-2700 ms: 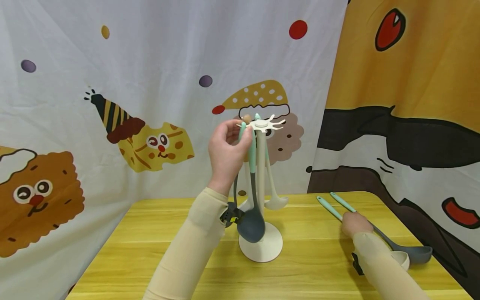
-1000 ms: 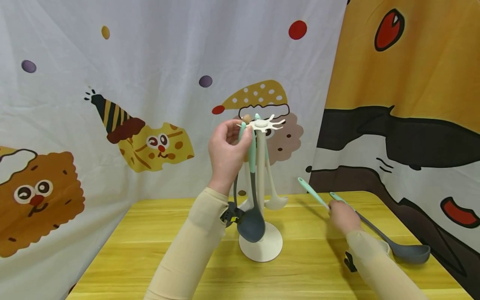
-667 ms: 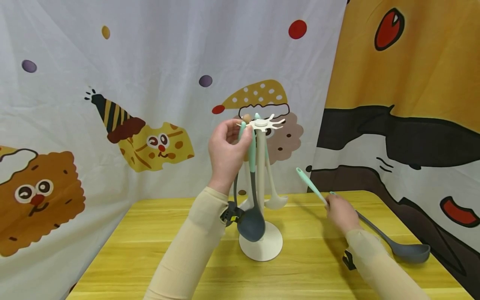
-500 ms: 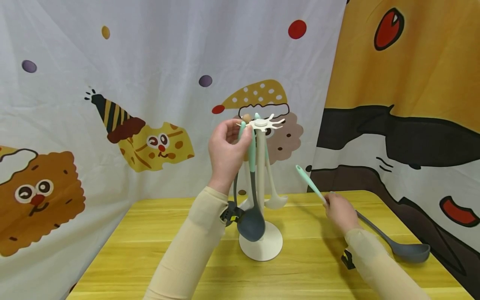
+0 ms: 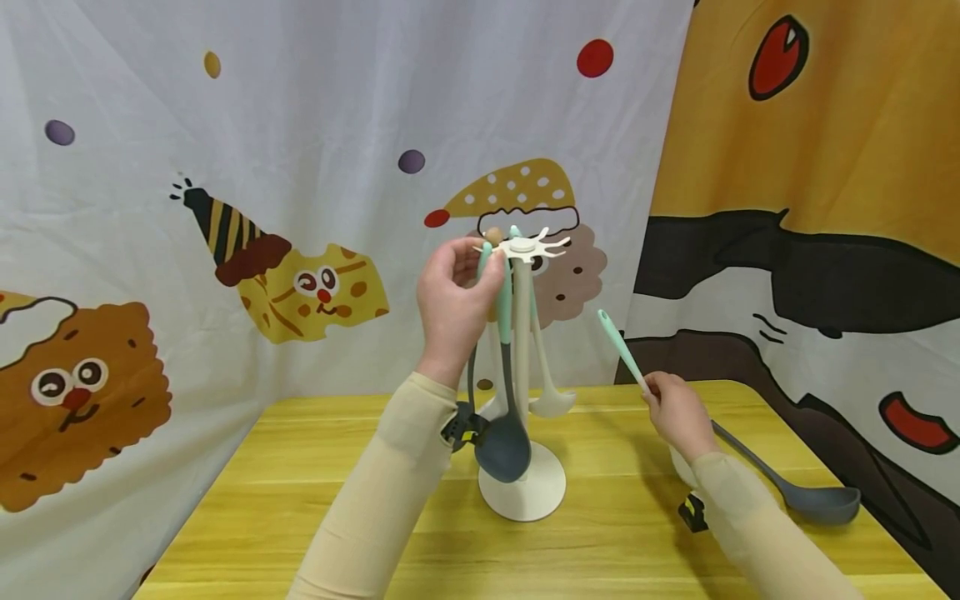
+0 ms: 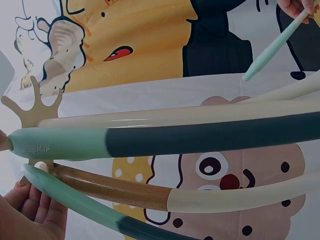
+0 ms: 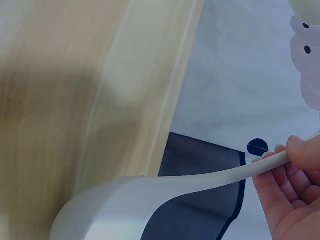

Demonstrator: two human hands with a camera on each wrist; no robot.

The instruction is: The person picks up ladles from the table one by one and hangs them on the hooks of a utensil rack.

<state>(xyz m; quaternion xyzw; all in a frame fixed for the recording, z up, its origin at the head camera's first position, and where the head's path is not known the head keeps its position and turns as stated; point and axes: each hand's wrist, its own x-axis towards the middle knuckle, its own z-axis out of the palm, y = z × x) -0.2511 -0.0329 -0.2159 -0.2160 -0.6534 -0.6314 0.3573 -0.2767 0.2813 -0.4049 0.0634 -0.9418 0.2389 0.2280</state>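
Observation:
My left hand (image 5: 457, 308) grips the top of a cream utensil rack (image 5: 522, 350), thumb and fingers around its hooks. Close by its fingers hang a dark grey ladle (image 5: 502, 450) with a mint handle and a utensil with a brown handle (image 6: 115, 189); a white ladle (image 5: 553, 403) hangs on the far side. To the right, my right hand (image 5: 681, 412) pinches the pale shaft of another white ladle (image 7: 115, 215). Its mint handle (image 5: 618, 346) points up and left, while the sleeve mostly hides the bowl in the head view.
A dark grey ladle (image 5: 821, 504) lies on the wooden table (image 5: 360, 500) right of my right hand. The rack's round base (image 5: 525, 500) stands mid-table. Several hooks (image 5: 551, 242) on the rack's right side bear nothing. A patterned cloth (image 5: 337, 125) hangs behind.
My right hand has lifted the white ladle off the table, moving it left and up, with the handle now more upright. The left hand has kept its place on the rack.

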